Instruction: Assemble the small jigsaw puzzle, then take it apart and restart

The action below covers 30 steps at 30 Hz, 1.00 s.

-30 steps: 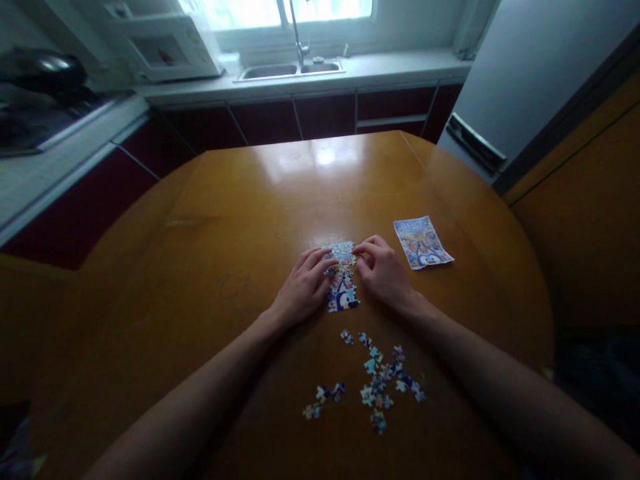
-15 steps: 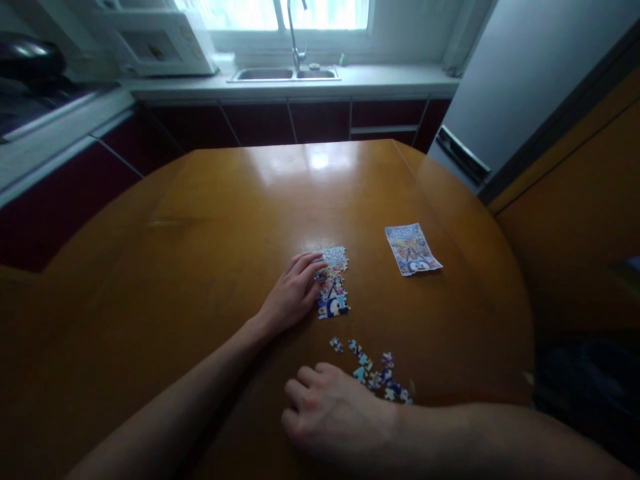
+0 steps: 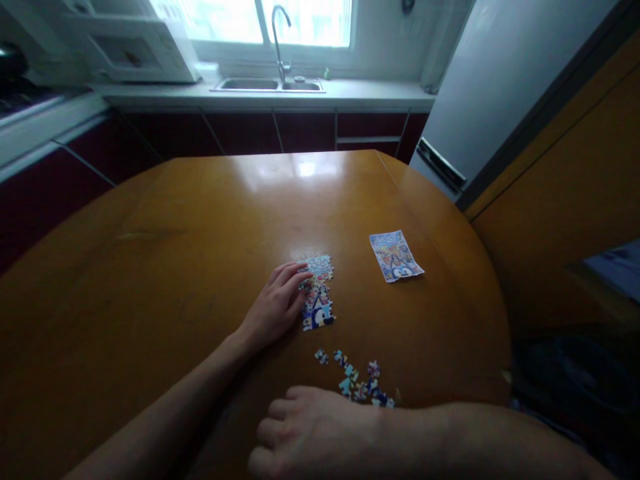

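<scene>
Left hand point(image 3: 277, 303) is resting on the left side of the partly built puzzle point(image 3: 317, 313), fingers loosely spread and slightly bent, tips lying over its upper half; not gripping anything that I'm seeing. Puzzle is sitting flat near the middle of the table point(image 3: 240, 220), knobbly edge facing right, blue dog's face showing at the near end.

Right hand point(image 3: 310, 430) is hanging low over the near side of the table, back up, fingers curling under. Fingertips are hiding from me, so can't tell if it's pinching a piece. Its wrist is partly covering the loose pieces point(image 3: 346, 385), which are lying in a scattered cluster nearer the person than the puzzle. One single piece point(image 3: 321, 357) is lying just left of that cluster.

Printed sheet point(image 3: 397, 257) is lying right of the puzzle, well apart from it, showing a similar dog picture.
</scene>
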Motion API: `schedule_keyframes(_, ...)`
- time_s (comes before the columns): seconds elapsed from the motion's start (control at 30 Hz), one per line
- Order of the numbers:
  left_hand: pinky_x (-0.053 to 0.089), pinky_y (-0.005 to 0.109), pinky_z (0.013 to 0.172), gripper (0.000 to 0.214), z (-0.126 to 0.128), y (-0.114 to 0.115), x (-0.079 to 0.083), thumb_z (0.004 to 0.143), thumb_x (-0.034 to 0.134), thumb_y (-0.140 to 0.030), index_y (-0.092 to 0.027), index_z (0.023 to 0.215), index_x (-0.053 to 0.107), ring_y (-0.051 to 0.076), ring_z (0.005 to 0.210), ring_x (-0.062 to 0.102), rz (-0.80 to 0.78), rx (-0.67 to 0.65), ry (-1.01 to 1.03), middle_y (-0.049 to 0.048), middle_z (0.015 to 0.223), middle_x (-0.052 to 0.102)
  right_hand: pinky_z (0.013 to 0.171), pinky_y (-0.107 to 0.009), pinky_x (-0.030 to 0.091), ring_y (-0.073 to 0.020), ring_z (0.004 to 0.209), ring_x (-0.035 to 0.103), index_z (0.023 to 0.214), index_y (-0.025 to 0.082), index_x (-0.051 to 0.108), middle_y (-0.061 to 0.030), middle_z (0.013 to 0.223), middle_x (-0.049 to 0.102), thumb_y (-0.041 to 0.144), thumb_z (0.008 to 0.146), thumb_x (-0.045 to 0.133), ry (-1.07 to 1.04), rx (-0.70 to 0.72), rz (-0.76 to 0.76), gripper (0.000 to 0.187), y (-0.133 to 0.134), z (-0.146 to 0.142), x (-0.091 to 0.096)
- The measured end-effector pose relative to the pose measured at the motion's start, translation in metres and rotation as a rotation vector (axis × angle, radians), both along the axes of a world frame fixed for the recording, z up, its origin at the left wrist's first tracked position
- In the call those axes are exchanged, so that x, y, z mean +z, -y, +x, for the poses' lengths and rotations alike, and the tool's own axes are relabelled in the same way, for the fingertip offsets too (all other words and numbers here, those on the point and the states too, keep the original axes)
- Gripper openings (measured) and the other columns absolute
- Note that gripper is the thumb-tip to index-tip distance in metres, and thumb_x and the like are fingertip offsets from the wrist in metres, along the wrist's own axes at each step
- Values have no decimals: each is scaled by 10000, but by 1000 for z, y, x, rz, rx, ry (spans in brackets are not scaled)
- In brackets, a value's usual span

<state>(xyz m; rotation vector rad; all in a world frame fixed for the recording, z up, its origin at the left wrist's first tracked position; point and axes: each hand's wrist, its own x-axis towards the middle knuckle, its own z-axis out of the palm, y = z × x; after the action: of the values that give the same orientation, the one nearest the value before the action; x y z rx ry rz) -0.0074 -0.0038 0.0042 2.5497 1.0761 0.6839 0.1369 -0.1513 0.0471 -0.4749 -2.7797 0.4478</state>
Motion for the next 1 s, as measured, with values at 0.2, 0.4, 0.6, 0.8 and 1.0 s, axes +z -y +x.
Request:
schedule_keyframes(0.2,415,523,1152,269,0,0,-1,1021,471,-229,-223,1261,594,270,1357,442,1,1,22,89,1415,552,851,-275,494,-160,952,587,1061,158,633,-58,1037,678,131,1022,463,-200,-38,-67,177,-32,17,21)
schedule_keyframes(0.4,413,515,1163,298,-2,-1,-2,1005,505,-263,-244,1288,598,277,1376,431,-2,-25,27,82,1430,546,840,-324,538,-164,945,628,969,214,645,-43,967,665,205,1004,517,-767,-622,-316,133,-85,53,22)
schedule_keyframes(0.6,409,514,1163,281,1,1,1,1008,483,-218,-220,1258,611,277,1377,425,-10,2,-12,90,1416,554,613,-266,492,-151,705,604,886,214,641,-24,822,657,284,915,611,-1056,-1083,-446,82,-132,95,-6)
schedule_keyframes(0.8,414,539,1153,290,1,2,3,1011,492,-211,-240,1265,629,278,1378,417,-15,-8,-9,84,1426,542,627,-278,492,-158,659,624,834,174,713,-26,738,710,254,834,679,-848,-1042,-552,87,-137,90,-29)
schedule_keyframes(1.0,405,546,1160,328,0,2,4,1008,517,-219,-292,1301,644,273,1394,395,10,-55,-39,62,1451,515,713,-302,515,-186,747,697,815,167,767,-57,811,775,209,848,670,-600,-1014,-526,111,-132,85,-34)
